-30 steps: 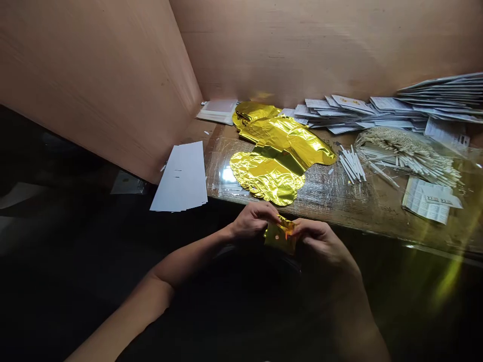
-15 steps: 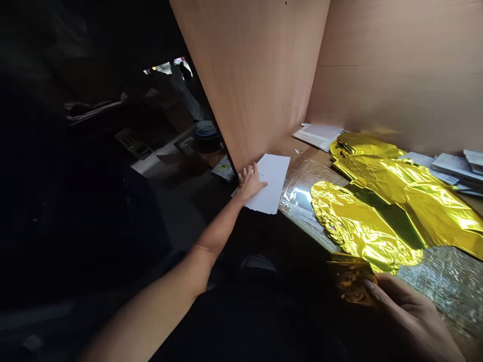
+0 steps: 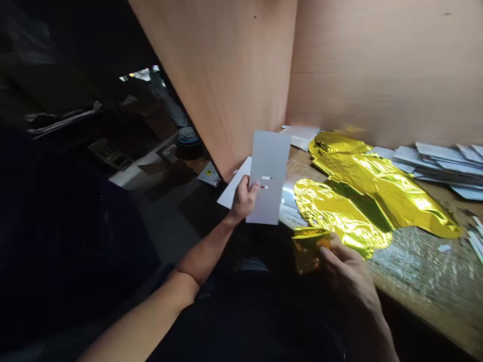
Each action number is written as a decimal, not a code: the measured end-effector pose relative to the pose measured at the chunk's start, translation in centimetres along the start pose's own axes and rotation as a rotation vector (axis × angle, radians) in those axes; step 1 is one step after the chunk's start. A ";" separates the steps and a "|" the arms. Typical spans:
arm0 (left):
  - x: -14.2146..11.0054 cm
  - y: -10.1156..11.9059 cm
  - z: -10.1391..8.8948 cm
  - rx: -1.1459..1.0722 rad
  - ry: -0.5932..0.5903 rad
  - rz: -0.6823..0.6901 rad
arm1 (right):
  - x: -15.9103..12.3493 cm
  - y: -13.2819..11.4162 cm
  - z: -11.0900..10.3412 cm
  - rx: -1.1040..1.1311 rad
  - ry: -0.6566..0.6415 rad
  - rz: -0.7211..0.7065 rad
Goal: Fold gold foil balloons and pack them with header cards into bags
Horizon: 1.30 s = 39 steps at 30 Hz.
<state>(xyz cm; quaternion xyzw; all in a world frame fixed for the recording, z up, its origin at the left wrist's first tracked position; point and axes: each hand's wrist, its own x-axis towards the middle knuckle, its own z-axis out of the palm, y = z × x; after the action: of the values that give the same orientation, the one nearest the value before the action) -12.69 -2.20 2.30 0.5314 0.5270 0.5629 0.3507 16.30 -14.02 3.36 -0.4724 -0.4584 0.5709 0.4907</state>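
Note:
My left hand (image 3: 243,198) pinches a white rectangular card (image 3: 268,176) upright, and the card has small slits near its middle. Behind it, a white stack of cards (image 3: 234,190) lies at the table's edge, partly hidden by the held card. My right hand (image 3: 349,274) holds a folded piece of gold foil (image 3: 307,250) low over the table edge. Just beyond that hand lies a pile of crumpled gold foil balloons (image 3: 362,193), on a plastic-covered wooden table (image 3: 426,279).
Two plywood partition walls (image 3: 377,65) rise behind the table and meet in a corner. Several printed papers (image 3: 441,166) lie at right, and white sticks (image 3: 476,246) show at the right edge. A dark floor area with boxes and clutter (image 3: 151,171) lies left.
The view has swung left. My left hand has moved from the gold foil to the white stack and lifted a card. My right hand now holds the folded foil alone.

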 end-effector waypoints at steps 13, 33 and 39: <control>-9.8 2.3 13.9 -0.532 -0.396 -0.217 | -0.2 1.0 -2.5 -0.325 0.422 -0.034; -6.1 2.2 16.4 -0.111 -1.475 -0.539 | -4.1 0.2 -8.3 0.060 -0.047 0.316; -7.1 1.8 18.5 -0.226 -0.933 -0.418 | -3.8 2.5 -7.8 0.029 0.246 0.118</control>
<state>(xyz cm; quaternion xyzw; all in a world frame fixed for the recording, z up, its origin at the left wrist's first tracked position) 6.89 -5.22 0.17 0.5681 0.3454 0.2378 0.7081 23.99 -17.54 0.14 -0.5577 -0.3581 0.5431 0.5156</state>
